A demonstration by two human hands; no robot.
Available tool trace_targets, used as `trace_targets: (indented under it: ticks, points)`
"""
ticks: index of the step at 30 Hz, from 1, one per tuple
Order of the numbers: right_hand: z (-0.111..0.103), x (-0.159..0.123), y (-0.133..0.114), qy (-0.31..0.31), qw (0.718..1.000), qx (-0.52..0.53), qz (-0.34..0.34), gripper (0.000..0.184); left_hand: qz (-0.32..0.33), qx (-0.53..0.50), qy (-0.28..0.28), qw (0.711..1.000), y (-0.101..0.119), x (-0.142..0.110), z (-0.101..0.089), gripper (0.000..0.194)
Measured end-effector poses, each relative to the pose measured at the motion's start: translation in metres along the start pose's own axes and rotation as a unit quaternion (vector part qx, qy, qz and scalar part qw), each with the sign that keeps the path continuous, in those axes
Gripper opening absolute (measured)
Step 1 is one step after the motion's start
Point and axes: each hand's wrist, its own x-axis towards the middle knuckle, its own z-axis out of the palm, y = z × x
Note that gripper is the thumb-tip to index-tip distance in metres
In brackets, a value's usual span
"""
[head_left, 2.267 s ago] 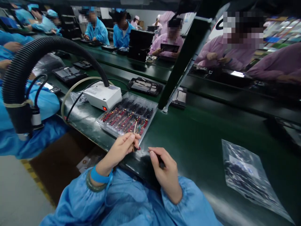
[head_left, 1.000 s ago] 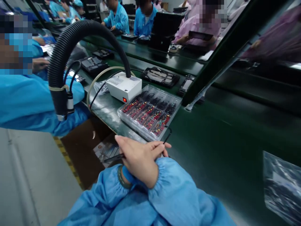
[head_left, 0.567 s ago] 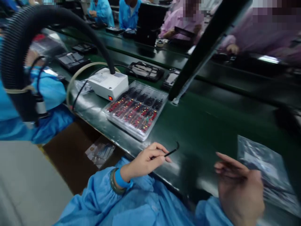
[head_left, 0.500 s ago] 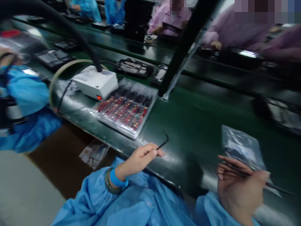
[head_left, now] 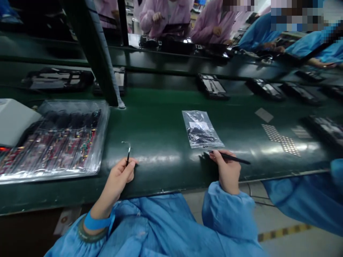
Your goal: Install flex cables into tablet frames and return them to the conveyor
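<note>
Lower left of centre, I have the fingers of my left hand (head_left: 120, 176) pinching a thin dark piece (head_left: 129, 151), bent end likely free for access; lower right, my right hand's (head_left: 228, 172) fingers clamp tweezers (head_left: 239, 159), presumably for precision.

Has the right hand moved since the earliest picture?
Yes, rightward: the right hand was in front of the slanted post; now it is well right of it, by the plastic bag.

Glossy, smooth green tabletop (head_left: 160, 171), mid-frame; shiny, wrinkled clear plastic bag (head_left: 200, 134), centre; glossy transparent plastic compartment box (head_left: 104, 142), left; matt blue cloth sleeve (head_left: 227, 212), lower right.
</note>
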Motion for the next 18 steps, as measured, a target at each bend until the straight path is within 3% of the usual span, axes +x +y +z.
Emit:
trace_targets:
  ticks: [7,18]
  points:
    - [0.003,0.012,0.010,-0.017,0.998,-0.045,-0.030,0.036,0.029,-0.041,0.018,0.999,0.001,-0.002,0.002,0.034]
    - [0.010,0.011,0.006,0.026,0.999,-0.024,-0.034,0.035,0.045,-0.055,0.000,0.997,-0.002,-0.004,-0.003,0.023]
